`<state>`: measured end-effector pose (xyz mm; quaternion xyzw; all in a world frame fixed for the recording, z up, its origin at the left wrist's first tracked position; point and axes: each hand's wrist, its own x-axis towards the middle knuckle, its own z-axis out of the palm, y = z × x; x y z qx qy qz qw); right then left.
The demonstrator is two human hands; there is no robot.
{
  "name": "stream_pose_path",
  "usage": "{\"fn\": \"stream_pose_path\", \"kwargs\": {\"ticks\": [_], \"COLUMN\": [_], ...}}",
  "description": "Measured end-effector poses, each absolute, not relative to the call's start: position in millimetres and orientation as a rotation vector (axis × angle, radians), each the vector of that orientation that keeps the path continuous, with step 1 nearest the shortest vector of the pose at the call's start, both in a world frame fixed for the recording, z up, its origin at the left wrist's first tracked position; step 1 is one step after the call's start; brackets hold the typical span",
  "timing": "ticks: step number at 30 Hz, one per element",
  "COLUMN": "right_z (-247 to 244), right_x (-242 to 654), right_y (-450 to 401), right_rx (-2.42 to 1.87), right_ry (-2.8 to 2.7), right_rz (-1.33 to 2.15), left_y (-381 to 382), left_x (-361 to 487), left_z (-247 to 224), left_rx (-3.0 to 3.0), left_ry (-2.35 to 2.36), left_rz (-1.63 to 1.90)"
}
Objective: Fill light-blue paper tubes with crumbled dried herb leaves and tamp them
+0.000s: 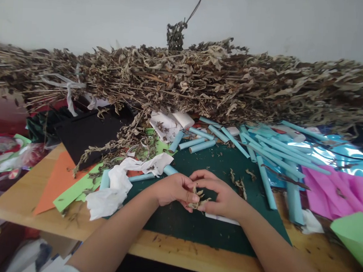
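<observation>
**Fingertips meet over a pinch of dried leaves**

Here in the centre of the frame, the left hand (174,188) has the dried leaves (200,198) nipped between thumb and fingers. In comes the right hand (222,195), curled round their other side, fingertips at them; whether it truly grips, I cannot tell. The step in hand looks like working the leaves with the fingers, and any next move would call for a light touch, as they look brittle.

Now the room: the dark green mat (188,229) offers its best open stretch at lower centre, just short of the wooden table's (20,184) near edge. Crumpled white tissue (118,187) crowds centre left, pale blue tubes (202,146) line the mat's far side, and a slim white piece (222,218) lies just below the right hand. Across the top, a great dried plant bundle (202,80) walls everything off.
</observation>
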<state>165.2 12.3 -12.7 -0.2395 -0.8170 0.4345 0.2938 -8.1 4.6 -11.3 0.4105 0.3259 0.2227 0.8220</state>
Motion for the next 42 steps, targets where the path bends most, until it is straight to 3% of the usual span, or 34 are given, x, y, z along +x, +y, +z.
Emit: {"fn": "stream_pose_path", "kwargs": {"ticks": [13,20,33,42], "right_z": [-17,-13,-14,-18], "right_x": [161,158,154,160], "right_y": [13,8,4,13], "right_rx": [-0.718,-0.746,-0.627,-0.612], "right_ry": [-1.925,-1.906,-1.951,-2.007], "right_rz": [0.798,0.629,0.752,0.736], "left_y": [2,2,3,1], "left_x": [-1,-3,-1,-2], "left_z": [-12,-10,-17,-13], "left_rx": [0.769,0.926,0.692,0.874], "left_ry": [0.760,0.787,0.702,0.666], "left_rz": [0.818,0.802,0.659,0.609]}}
